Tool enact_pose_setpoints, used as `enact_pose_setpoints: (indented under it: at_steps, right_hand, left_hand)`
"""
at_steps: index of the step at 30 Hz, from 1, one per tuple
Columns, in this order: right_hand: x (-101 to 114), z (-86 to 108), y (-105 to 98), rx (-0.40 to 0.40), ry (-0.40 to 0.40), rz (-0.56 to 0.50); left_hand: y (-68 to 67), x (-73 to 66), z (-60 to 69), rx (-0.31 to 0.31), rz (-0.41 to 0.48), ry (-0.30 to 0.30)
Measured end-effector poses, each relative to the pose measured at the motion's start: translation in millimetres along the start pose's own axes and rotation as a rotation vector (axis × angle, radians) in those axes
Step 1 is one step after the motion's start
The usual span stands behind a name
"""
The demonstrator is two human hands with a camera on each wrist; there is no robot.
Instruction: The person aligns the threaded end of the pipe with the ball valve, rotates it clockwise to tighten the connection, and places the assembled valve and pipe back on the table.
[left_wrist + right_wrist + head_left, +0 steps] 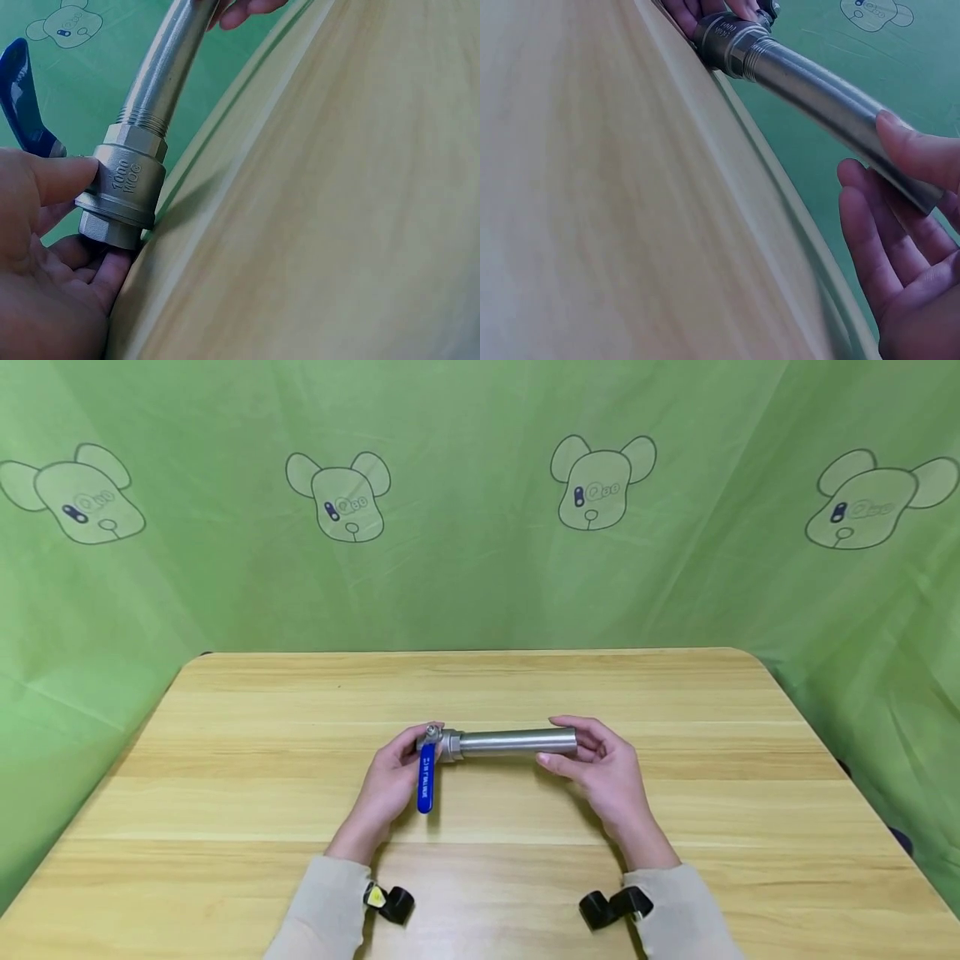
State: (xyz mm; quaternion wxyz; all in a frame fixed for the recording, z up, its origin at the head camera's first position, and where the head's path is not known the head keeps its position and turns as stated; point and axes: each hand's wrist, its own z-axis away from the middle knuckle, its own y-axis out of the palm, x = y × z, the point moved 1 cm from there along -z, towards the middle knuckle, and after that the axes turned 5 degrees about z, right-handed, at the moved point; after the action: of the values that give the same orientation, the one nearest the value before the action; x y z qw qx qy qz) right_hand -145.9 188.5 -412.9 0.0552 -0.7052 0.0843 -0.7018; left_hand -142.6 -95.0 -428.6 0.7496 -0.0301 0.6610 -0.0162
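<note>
A steel ball valve [124, 180] with a blue lever handle [426, 781] is joined to a straight metal pipe [517, 742]. Some thread shows where the pipe enters the valve's hex end. My left hand [390, 777] grips the valve body, thumb on its side and fingers beneath, as the left wrist view shows. At the pipe's far end, my right hand [603, 768] holds the tube between the thumb on top and fingers [870, 240] below. The pipe lies nearly level across the head view, and the lever points toward me.
Under both hands stretches a light wooden table [487, 868]. Green cloth [465, 585] printed with bear heads hangs behind it and along both sides. A black wrist camera [397, 906] sits at the left sleeve, and another black camera [597, 910] at the right.
</note>
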Motion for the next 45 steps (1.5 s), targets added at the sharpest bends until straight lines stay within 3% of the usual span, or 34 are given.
enact_pose_setpoints:
  at_steps: [14, 27, 40, 45]
  right_hand:
    - [-0.5, -0.3, 2.1, 0.005, 0.052, -0.056]
    - [2.7, 1.8, 1.7, -0.075, 0.078, 0.151]
    - [-0.4, 3.6, 6.4, -0.014, 0.005, 0.054]
    - [-1.1, 3.2, 2.6, -0.020, 0.011, 0.050]
  left_hand:
    - [-0.2, 0.7, -1.0, 0.009, 0.005, 0.001]
    - [0.5, 0.6, -0.7, 0.012, -0.014, 0.005]
    - [-4.6, 1.3, 1.5, -0.010, -0.032, -0.027]
    - [-1.5, 1.4, -0.5, 0.014, -0.014, -0.012]
